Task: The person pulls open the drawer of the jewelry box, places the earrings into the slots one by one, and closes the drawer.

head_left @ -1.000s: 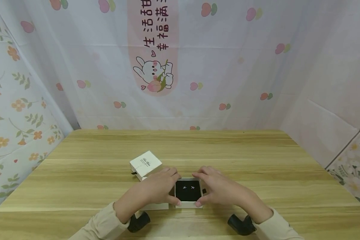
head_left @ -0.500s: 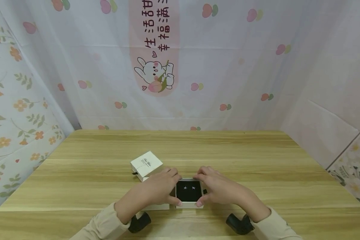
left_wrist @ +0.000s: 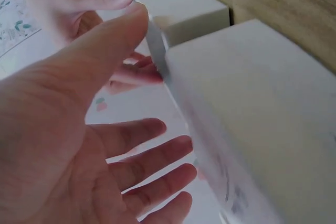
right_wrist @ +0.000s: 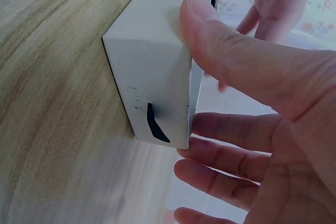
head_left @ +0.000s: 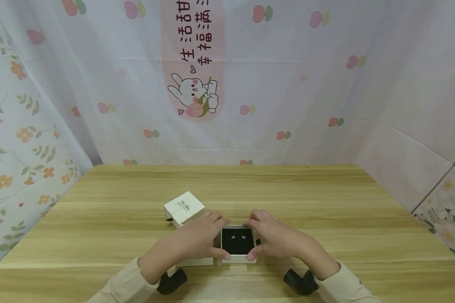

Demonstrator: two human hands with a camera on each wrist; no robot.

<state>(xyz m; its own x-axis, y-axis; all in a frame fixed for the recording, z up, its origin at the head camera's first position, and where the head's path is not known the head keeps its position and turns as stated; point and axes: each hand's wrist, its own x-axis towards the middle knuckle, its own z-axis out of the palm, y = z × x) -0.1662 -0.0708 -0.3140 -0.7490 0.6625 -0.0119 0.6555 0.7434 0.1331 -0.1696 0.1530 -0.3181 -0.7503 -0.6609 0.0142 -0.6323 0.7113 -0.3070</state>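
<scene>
At the far left, a creased pale cloth (head_left: pixel 24 151) patterned with orange flowers is hanging beside a smooth tabletop (head_left: pixel 98 219) of streaked, yellowish wood grain. Further right, a squarish white printed box (head_left: pixel 184 206) is being kept at an angle, dark script on its flat top and a thin black strip (head_left: pixel 169 219) at its side. Just nearer, a second box (left_wrist: pixel 257 103), white, smooth and straight-edged, is being largely covered in the head view by the left arm; whether the two are touching cannot fairly be told.

By the left hand (head_left: pixel 200 235), the left end of a shallow, rectangular open box (head_left: pixel 238 259) is being gripped, with the thumb set at the near corner and the fingers at the far one. Between the hands, the open box is being held upright on the tabletop; its white walls are being filled by a dull black insert (head_left: pixel 238 248), on which two small pale star-shaped pieces (head_left: pixel 233 237) are being carried side by side. From its scuffed right end, a limp black tab (right_wrist: pixel 155 124) is protruding. That end is being gripped likewise by the right hand (head_left: pixel 278 237), between thumb and fingers.
</scene>
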